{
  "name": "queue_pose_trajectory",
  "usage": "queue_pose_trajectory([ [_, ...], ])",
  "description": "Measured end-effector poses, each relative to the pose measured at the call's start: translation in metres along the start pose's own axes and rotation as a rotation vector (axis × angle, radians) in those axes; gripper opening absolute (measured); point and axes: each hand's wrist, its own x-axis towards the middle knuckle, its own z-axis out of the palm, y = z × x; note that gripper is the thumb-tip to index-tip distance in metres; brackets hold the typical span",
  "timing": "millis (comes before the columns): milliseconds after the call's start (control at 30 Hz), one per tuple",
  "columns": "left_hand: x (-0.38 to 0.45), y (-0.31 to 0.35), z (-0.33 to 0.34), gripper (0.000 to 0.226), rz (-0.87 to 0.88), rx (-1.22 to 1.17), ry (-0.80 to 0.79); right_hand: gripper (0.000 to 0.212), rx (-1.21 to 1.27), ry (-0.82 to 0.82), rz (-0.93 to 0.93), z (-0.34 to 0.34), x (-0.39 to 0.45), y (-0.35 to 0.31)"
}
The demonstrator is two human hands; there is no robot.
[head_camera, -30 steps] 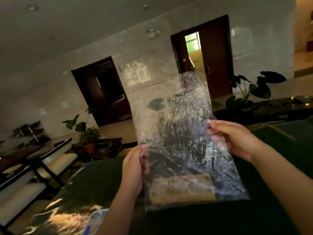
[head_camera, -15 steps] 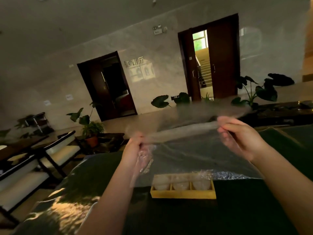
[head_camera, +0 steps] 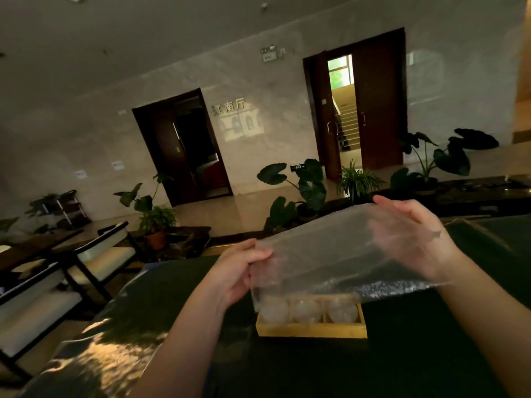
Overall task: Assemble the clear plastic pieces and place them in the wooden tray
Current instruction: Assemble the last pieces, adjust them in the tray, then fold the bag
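On a dark green counter [head_camera: 402,363] in a dim hall, a shallow wooden tray [head_camera: 311,330] sits near the middle, its long side facing the viewer. Three rounded clear plastic pieces [head_camera: 307,310] sit side by side in the tray, one to a compartment as far as the dividers can be made out; their far halves are veiled by a clear plastic sheet [head_camera: 339,254] held above them.

The sheet is held up over the tray between two bare hands, nearly flat and tilted down toward the viewer, its near edge hanging just above the tray's far rim; whether it touches the pieces cannot be told.

The left hand [head_camera: 235,271] holds the sheet's left edge, grip closed on it, fingers curled over the top and thumb apparently beneath. The right hand [head_camera: 413,239] lies against the right part of the sheet, seen largely through the film, fingers long and loosely spread rather than curled, pointing left. Whether its thumb pinches the film cannot be told from this angle.

Beyond the counter, on the far side, stand potted plants [head_camera: 304,191], two dark wooden doorways [head_camera: 184,150] in a pale wall, and at far left dark-framed chairs [head_camera: 94,259] with pale cushions.
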Motion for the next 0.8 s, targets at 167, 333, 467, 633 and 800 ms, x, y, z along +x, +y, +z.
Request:
queue_pose_trajectory([
  [167, 0.004, 0.004, -0.002, 0.046, 0.249, -0.093, 0.168, 0.035, -0.092, -0.164, 0.155, 0.0, -0.002, 0.009],
  [333, 0.003, 0.003, -0.006, 0.034, 0.444, 0.058, 0.262, 0.041, -0.179, -0.022, 0.114, -0.001, 0.008, 0.011],
  [467, 0.004, -0.002, -0.01, 0.019, 0.466, 0.163, 0.311, 0.034, -0.124, 0.063, -0.014, 0.007, 0.01, 0.006],
  [633, 0.007, -0.015, -0.005, 0.011, 0.449, -0.02, 0.317, 0.068, 0.306, -0.054, 0.019, 0.019, 0.003, 0.012],
  [800, 0.009, -0.031, 0.012, 0.018, 0.459, -0.224, 0.241, 0.067, 0.251, -0.117, 0.128, 0.041, 0.0, 0.044],
])
